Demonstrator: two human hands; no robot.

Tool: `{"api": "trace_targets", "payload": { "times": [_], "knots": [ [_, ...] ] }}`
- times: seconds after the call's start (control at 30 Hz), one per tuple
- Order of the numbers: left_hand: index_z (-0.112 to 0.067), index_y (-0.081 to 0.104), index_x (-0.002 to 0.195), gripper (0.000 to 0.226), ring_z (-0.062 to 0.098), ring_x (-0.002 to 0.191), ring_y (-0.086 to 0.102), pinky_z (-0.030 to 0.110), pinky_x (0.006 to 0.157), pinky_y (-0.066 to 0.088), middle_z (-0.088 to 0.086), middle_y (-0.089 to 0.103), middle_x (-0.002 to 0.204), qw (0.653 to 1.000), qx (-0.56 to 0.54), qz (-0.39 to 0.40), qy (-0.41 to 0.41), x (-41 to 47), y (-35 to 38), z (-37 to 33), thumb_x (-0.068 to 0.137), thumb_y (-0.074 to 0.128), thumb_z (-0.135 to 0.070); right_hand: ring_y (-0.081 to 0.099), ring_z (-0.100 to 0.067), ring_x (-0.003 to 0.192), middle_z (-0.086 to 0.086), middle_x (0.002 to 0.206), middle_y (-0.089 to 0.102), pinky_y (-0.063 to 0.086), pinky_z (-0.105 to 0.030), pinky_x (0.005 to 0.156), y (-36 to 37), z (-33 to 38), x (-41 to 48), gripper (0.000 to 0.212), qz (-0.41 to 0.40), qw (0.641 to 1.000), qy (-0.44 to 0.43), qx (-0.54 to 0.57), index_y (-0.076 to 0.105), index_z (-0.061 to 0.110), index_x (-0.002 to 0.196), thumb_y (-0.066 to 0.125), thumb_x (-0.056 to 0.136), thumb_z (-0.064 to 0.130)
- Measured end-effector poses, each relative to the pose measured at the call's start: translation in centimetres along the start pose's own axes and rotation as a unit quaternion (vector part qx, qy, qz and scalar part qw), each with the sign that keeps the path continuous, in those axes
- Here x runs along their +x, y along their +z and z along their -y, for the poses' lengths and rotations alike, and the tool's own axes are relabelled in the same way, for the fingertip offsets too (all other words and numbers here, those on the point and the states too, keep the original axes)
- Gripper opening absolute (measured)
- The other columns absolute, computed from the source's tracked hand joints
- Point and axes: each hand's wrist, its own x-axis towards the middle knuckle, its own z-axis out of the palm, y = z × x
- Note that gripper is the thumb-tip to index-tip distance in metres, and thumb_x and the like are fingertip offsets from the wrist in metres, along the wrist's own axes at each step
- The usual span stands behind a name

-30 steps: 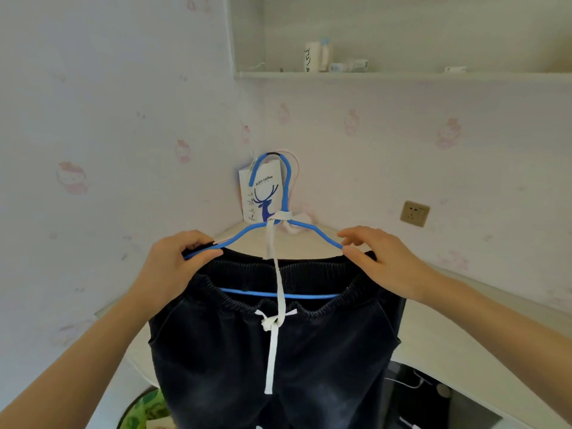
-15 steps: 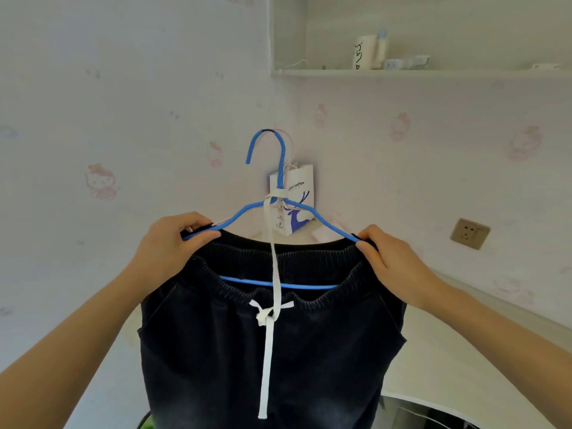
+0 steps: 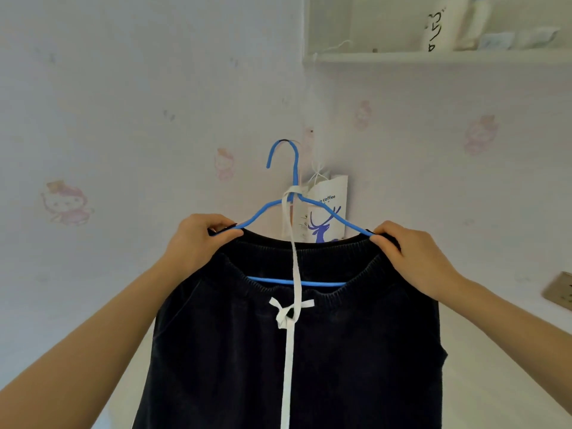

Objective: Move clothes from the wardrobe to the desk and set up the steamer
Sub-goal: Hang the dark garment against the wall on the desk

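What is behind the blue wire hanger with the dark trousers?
Behind the blue wire hanger, a white paper bag with a blue deer print hangs against the wall. The dark trousers cover its lower part.

Two hands are showing: one left hand (image 3: 198,243) and one right hand (image 3: 414,258). One blue hanger (image 3: 296,168) is appearing between them, and it is carrying one pair of dark trousers (image 3: 356,351). One white drawstring (image 3: 289,366) is running down the front. One paper bag (image 3: 335,187) is showing behind. One shelf (image 3: 433,57) is bearing one mug (image 3: 439,26); the small things beside it are blurring together, past counting. One wall socket (image 3: 558,291) is peeking in at the right edge. At least four cartoon figures (image 3: 66,202) are dotting the wallpaper (image 3: 123,88).
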Motion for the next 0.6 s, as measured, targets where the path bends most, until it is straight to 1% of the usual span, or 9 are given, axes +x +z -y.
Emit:
{"api": "trace_targets", "payload": {
  "times": [0.13,0.23,0.3,0.4,0.53,0.6],
  "knots": [
    [-0.024,0.076,0.088,0.015,0.013,0.075,0.066,0.037,0.076,0.055,-0.006,0.072,0.074,0.998,-0.01,0.023,-0.061,3.3,5.7,4.3,0.079,0.074,-0.036,0.059,-0.014,0.069,0.009,0.075,0.062,0.05,-0.036,0.069,6.4,-5.1,3.9,0.019,0.037,0.999,0.028,0.01,0.059,0.027,0.097,0.045,0.097,0.04],
    [-0.026,0.076,0.089,0.016,0.009,0.075,0.067,0.037,0.077,0.056,-0.009,0.072,0.075,0.991,-0.004,0.058,-0.117,5.0,9.6,8.0,0.079,0.074,-0.038,0.057,-0.011,0.067,0.009,0.074,0.061,0.05,-0.034,0.067,11.4,-8.3,5.8,0.018,0.076,0.996,0.048,0.029,0.06,0.024,0.096,0.047,0.097,0.036],
    [-0.026,0.076,0.087,0.015,0.011,0.074,0.067,0.037,0.077,0.056,-0.008,0.072,0.074,0.985,-0.011,0.086,-0.148,5.9,11.9,10.3,0.079,0.075,-0.037,0.057,-0.01,0.066,0.01,0.072,0.06,0.05,-0.035,0.066,14.4,-10.1,6.7,0.016,0.101,0.992,0.059,0.046,0.058,0.024,0.094,0.047,0.097,0.035],
    [-0.024,0.076,0.086,0.011,0.014,0.074,0.067,0.036,0.076,0.057,-0.005,0.072,0.074,0.976,-0.023,0.118,-0.183,6.8,14.9,13.2,0.079,0.075,-0.033,0.057,-0.015,0.063,0.006,0.069,0.06,0.051,-0.039,0.064,18.2,-12.5,7.6,0.015,0.138,0.986,0.076,0.052,0.056,0.025,0.091,0.047,0.097,0.035],
    [-0.02,0.075,0.084,0.009,0.022,0.076,0.067,0.038,0.074,0.054,0.001,0.072,0.075,0.967,-0.025,0.131,-0.217,7.9,18.7,16.5,0.081,0.075,-0.029,0.056,-0.016,0.062,0.006,0.069,0.058,0.051,-0.041,0.064,22.4,-15.0,8.6,0.016,0.177,0.979,0.097,0.039,0.054,0.027,0.09,0.045,0.098,0.036],
    [-0.018,0.075,0.083,0.008,0.019,0.074,0.066,0.034,0.072,0.053,0.002,0.072,0.076,0.963,-0.031,0.135,-0.233,9.1,20.2,17.7,0.08,0.075,-0.025,0.054,-0.015,0.062,0.007,0.067,0.056,0.048,-0.041,0.066,24.1,-16.0,9.3,0.016,0.185,0.976,0.108,0.022,0.052,0.028,0.088,0.043,0.098,0.036]
  ]
}}
